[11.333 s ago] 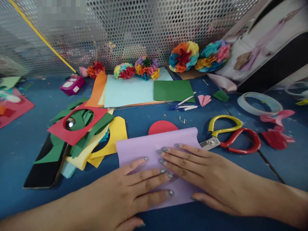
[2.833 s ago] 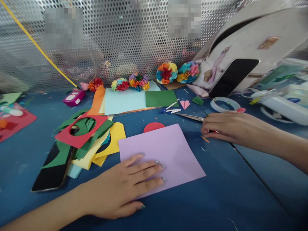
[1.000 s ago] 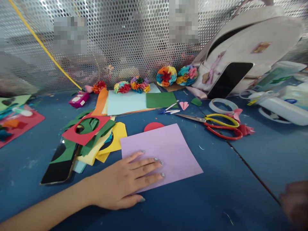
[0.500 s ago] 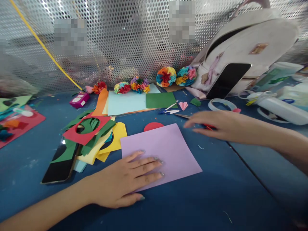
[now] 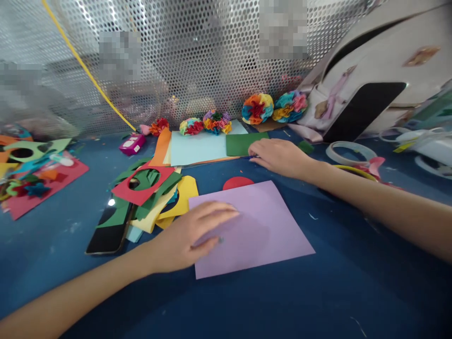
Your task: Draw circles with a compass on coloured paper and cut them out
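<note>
On the counter [image 5: 247, 310], lilac paper [image 5: 261, 230] lies beneath the loosely curled, seemingly empty left hand [image 5: 189, 235] and could slide if brushed; right hand [image 5: 277, 155], near green card [image 5: 242, 144], grip not determinable.

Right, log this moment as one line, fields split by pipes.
Left hand: over purple paper, contact unclear | Right hand: at near edge of green sheet, grasp unclear | Red disc: partly covered by purple paper
</note>
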Available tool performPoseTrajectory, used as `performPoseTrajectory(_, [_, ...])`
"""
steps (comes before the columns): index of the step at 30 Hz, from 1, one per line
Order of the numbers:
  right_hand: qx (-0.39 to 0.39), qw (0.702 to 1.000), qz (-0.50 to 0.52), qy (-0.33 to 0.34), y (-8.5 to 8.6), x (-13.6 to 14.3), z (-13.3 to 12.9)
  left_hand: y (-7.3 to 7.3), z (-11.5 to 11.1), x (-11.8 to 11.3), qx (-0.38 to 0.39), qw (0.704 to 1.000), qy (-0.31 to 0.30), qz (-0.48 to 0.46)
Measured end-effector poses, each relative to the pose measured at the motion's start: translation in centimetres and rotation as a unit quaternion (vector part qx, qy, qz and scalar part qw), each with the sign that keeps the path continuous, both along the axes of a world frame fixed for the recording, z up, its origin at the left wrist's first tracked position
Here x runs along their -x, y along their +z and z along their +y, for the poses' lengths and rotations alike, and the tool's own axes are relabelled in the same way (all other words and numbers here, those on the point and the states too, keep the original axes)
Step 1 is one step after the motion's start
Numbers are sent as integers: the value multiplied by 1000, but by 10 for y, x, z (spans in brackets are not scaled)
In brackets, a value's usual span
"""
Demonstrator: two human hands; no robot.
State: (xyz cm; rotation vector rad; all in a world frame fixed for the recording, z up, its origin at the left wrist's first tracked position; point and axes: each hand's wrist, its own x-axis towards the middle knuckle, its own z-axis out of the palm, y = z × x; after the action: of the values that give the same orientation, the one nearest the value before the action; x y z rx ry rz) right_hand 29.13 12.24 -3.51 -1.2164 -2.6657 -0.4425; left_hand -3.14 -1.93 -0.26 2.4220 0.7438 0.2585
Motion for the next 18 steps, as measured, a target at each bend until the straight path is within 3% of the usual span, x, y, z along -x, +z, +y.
performPoseTrajectory(4, [16, 998, 35, -40, 14, 0, -7, -8, 16, -5, -151, 980, 118, 50])
performPoseTrajectory(7, [12, 994, 99, -37, 28, 0, -14, -13, 26, -9, -171, 970, 154, 74])
performPoseTrajectory(10, [-3, 989, 151, 0, 43, 0, -24, -11, 29, -13, -118, 975, 176, 62])
performPoseTrajectory(14, [0, 981, 187, 55, 67, -5, -40, 2, 27, -21, -6, 975, 223, 14])
performPoseTrajectory(18, [-7, 972, 223, 77, 93, -12, -52, 20, 25, -28, 134, 976, 165, -40])
